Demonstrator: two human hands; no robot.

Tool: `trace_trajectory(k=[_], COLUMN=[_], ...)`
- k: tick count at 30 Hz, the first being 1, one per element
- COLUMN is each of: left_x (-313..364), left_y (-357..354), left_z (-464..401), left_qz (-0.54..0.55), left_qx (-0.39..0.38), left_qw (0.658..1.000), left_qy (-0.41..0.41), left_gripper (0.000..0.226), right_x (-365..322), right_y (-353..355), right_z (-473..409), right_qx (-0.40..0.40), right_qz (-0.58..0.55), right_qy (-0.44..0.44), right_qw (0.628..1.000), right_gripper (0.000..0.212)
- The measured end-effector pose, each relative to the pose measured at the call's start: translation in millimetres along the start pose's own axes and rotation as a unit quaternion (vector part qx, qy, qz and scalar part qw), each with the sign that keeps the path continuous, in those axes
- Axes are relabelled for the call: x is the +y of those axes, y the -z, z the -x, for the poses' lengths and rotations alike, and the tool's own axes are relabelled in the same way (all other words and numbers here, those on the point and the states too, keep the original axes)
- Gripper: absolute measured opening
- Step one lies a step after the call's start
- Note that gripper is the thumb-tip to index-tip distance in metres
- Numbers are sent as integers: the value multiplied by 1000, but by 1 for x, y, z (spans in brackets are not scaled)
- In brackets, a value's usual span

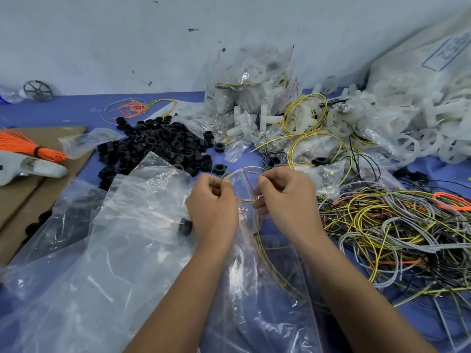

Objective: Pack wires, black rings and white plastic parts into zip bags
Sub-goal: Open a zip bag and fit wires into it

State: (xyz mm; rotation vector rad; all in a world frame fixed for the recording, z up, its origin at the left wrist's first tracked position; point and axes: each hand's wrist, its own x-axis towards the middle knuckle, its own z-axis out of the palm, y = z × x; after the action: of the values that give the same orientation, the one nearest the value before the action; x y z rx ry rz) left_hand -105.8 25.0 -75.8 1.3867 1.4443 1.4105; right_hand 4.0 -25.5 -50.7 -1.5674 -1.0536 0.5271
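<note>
Between my hands hangs a small clear zip bag (242,184) with a red strip at its mouth. My left hand (212,202) pinches its left edge and my right hand (283,197) pinches its right edge. A yellow wire (265,253) runs into the bag and loops below it. A heap of black rings (155,146) lies behind my left hand. White plastic parts (257,118) are piled at the back. A tangle of yellow, grey, black and orange wires (397,233) lies to the right.
Large clear plastic bags (102,250) cover the blue table (63,110) at front left, one black ring (185,226) under them. Filled zip bags (244,77) stack against the wall. Cardboard (23,200), an orange wire bundle (28,146) and a white tool (28,169) lie left.
</note>
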Motion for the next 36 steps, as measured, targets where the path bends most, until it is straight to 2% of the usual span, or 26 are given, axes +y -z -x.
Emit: trace_trajectory(k=[3,6,9,11,15,17,19,21,24,25,28,31,33,36], left_x=[0,1,1,1,0,0,0,0,1,1,1,1,0,0], left_y=[0,-1,-1,-1,-1,-2,-2,-2,-1,-1,-1,-1,-1,-1], left_z=[0,-1,0,1,2,1,1,2,2,2,2,2,2,2], left_qz=[11,9,15,22,22,18,14,13,17,18,19,20,19,19], left_qx=[-7,-10,-18,-25,-31,-30,-29,-31,-38,-39,-41,-46,-46,-46], left_qw=[1000,1000,1000,999,999,999,999,999,999,999,999,999,999,999], left_qy=[-3,-2,3,6,9,7,5,7,13,14,10,8,5,1], left_gripper=[23,23,22,22,21,20,20,21,21,21,22,23,23,23], right_x=[-11,-23,-29,-30,-22,-12,-1,7,15,15,18,23,25,27], right_y=[7,13,10,6,-1,-5,-4,-2,3,5,12,16,18,20], right_z=[-31,-81,-130,-151,-167,-174,-177,-176,-171,-170,-175,-180,-183,-185], right_qx=[44,63,-9,-57,-154,-187,-181,-157,-121,-116,-130,-145,-127,-56], right_qz=[99,306,438,509,619,625,597,564,494,466,407,324,242,178], right_qy=[47,123,115,91,46,19,9,22,19,9,-14,-35,-74,-96], right_qw=[993,942,892,854,769,757,781,811,861,877,904,934,959,978], right_gripper=[19,20,18,7,20,23,17,23,21,24,49,57,54,32])
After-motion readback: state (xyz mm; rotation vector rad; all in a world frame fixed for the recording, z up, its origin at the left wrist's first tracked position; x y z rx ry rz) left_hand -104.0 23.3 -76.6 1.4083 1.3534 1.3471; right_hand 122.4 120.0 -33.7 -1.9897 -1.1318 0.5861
